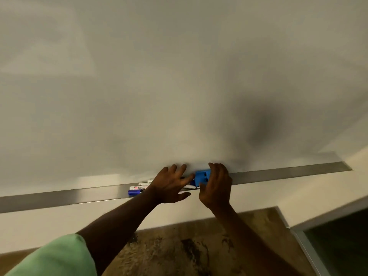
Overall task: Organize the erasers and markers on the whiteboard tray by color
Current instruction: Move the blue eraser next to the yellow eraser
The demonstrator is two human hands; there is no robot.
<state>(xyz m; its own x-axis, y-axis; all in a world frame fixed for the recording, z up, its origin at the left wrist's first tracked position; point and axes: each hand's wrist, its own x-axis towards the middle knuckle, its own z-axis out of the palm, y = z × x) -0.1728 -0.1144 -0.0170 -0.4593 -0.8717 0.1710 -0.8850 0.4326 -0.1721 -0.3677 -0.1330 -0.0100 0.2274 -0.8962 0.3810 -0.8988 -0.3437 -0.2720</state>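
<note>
Your right hand (216, 186) has hold of the blue eraser (202, 176): the fingers are curled over its far top edge and the thumb comes up on the near side, so the eraser is pinched between them. It sits at the tray (278, 175), close against the bottom of the whiteboard (179, 76). Whether it rests on the tray or is a little lifted, I cannot tell. I think you grip it from above like this because the tray is narrow, and such a grip lets you lift or slide the eraser without disturbing what lies beside it. Your left hand (171, 184) holds nothing. Its fingers are straight and spread and lie flat over the markers (141, 184), and the thumb stretches out along the near edge of the tray. In my judgement this flat hand is there to stop the markers from rolling or sliding while the eraser is handled. The markers lie lengthwise in the tray, bunched together just left of the eraser and partly hidden under your left hand. Among them the blue-capped marker (133, 192) is the nearest one, with its cap pointing left. The fingertips of your left hand come almost to the eraser. Your left forearm reaches in from the near left, out of a green sleeve (59, 255), and goes up to the tray in a long straight line. Your right forearm rises more steeply from the near side, and its wrist bends so that the hand is over the eraser.
</note>
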